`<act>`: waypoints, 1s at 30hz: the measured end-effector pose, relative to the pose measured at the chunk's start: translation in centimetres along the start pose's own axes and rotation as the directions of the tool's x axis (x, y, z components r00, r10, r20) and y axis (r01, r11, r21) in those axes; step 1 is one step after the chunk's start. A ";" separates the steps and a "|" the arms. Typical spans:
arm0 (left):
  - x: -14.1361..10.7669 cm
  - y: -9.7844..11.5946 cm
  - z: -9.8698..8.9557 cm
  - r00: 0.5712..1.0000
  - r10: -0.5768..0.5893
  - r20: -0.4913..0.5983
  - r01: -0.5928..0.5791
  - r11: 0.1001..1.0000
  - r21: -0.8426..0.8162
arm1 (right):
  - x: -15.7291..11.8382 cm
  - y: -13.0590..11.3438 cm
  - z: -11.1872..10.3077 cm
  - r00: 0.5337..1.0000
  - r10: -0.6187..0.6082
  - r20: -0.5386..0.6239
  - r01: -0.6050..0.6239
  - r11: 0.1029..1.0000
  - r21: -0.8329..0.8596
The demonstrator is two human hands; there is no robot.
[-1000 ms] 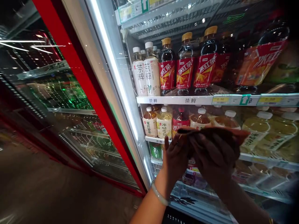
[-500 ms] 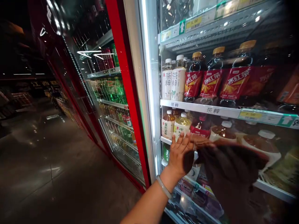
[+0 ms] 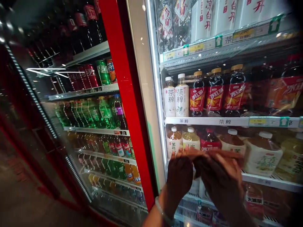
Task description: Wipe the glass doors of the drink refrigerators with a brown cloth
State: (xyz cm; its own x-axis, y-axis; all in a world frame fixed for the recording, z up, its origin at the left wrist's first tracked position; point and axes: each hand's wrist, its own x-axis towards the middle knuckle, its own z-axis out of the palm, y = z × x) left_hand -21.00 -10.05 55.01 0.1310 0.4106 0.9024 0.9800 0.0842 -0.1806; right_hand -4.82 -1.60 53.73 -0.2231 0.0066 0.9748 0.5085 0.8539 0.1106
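At the far left, behind glass, a fridge shelf carries red cans [image 3: 90,76] and a green can [image 3: 103,72] toward its right end, with green bottles [image 3: 105,110] on the shelf beneath. A red door frame [image 3: 123,85] divides this from the lit fridge. There, white-label bottles [image 3: 181,99] stand at the left end of the middle shelf [image 3: 205,121], along its front edge. Below them is the left hand [image 3: 180,175], a pale bracelet [image 3: 161,210] at its wrist, fingers raised beside the flat brown item [image 3: 228,154]; whether they grip it cannot be told. Red-label bottles [image 3: 214,97] continue rightward along that shelf. The item lies across the right hand [image 3: 220,176], whose bent fingers hold it, in front of the lower shelf's bottles. Toward that shelf's right end stands a large white-capped bottle [image 3: 264,157].
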 end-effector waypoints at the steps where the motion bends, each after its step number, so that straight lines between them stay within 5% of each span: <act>1: -0.4 -0.9 -0.1 1.000 0.010 -0.021 -0.010 1.000 -0.012 | -1.4 -0.7 0.4 1.000 -0.019 0.020 0.019 1.000 0.016; 4: -1.1 -2.7 -0.3 0.997 0.039 -0.060 -0.043 0.997 -0.057 | -3.2 -1.4 0.5 0.994 0.101 -0.039 -0.098 0.992 0.077; 9: -0.8 -3.7 -1.1 0.992 0.022 -0.122 -0.042 0.986 -0.163 | 4.1 -2.3 1.2 0.946 0.219 -0.239 -0.235 0.971 -0.039; 12: -0.8 -4.3 -1.4 0.991 -0.025 -0.131 0.008 0.991 -0.131 | 6.0 -4.1 2.7 0.982 0.098 -0.164 -0.113 0.990 -0.084; 15: -1.0 -4.9 -1.3 0.992 -0.018 -0.125 0.008 0.997 -0.076 | 3.3 -5.2 3.0 0.998 -0.047 -0.039 0.046 0.998 -0.044; 18: -0.8 -5.1 -1.4 0.994 -0.001 -0.113 -0.006 0.998 -0.057 | 1.9 -4.8 1.6 0.999 -0.037 0.003 0.037 0.999 0.023; 21: 0.1 -5.1 -1.9 0.996 -0.007 -0.092 0.003 0.999 -0.043 | 5.6 -3.9 0.7 0.997 0.029 -0.073 -0.028 0.999 0.014; 25: 0.4 -5.7 -2.2 0.987 -0.080 -0.141 0.078 0.997 -0.023 | 9.7 -4.3 2.0 0.981 0.072 -0.178 -0.076 0.997 -0.015; 30: -1.0 -7.2 -2.2 0.985 -0.002 -0.170 -0.008 0.999 -0.054 | 4.5 -4.8 3.4 0.993 -0.115 0.007 0.115 0.993 0.020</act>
State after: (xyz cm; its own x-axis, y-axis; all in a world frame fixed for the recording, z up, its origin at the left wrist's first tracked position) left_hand -27.82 -13.04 56.29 0.1531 0.2501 0.9560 0.9856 0.0319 -0.1662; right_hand -11.04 -3.89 56.94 -0.2858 -0.0878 0.9543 0.4626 0.8595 0.2176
